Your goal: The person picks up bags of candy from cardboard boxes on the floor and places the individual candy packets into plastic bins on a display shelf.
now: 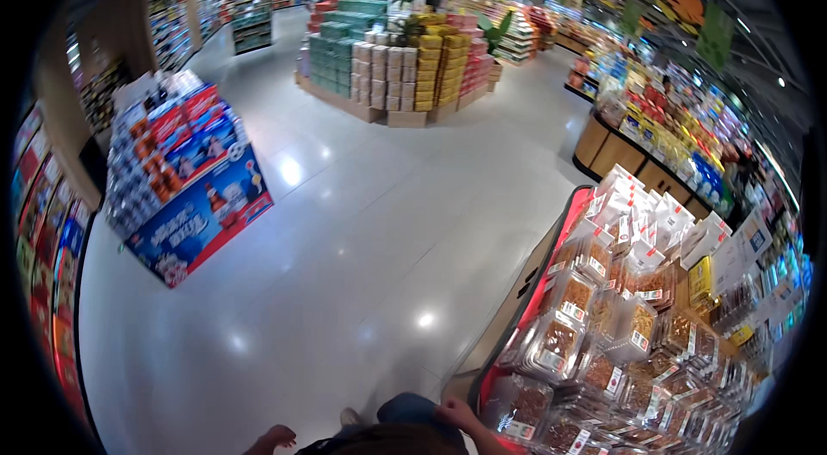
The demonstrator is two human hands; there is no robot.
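Observation:
My left hand (279,436) hangs at the lower edge, left of my body, its fingers loosely bent and a little apart, holding nothing. On the other side, my right hand (455,411) is held low in front of my leg, close to the near corner of a red-edged display stand (493,369). Its fingers are relaxed, and I see nothing in them. Nearest to that hand on the stand are clear plastic boxes (524,408) of brown food, stacked in several rows. White paper-like packs (642,214) stand at the stand's far end.
A blue and red promotional stand (202,222) with bottles and cans is at left. Ahead rises a large stack of green, yellow and pink boxes (396,67). A wooden counter (633,160) with bagged goods runs along the right. Shelves (52,257) line the left edge. Pale tiled floor (362,222) lies between.

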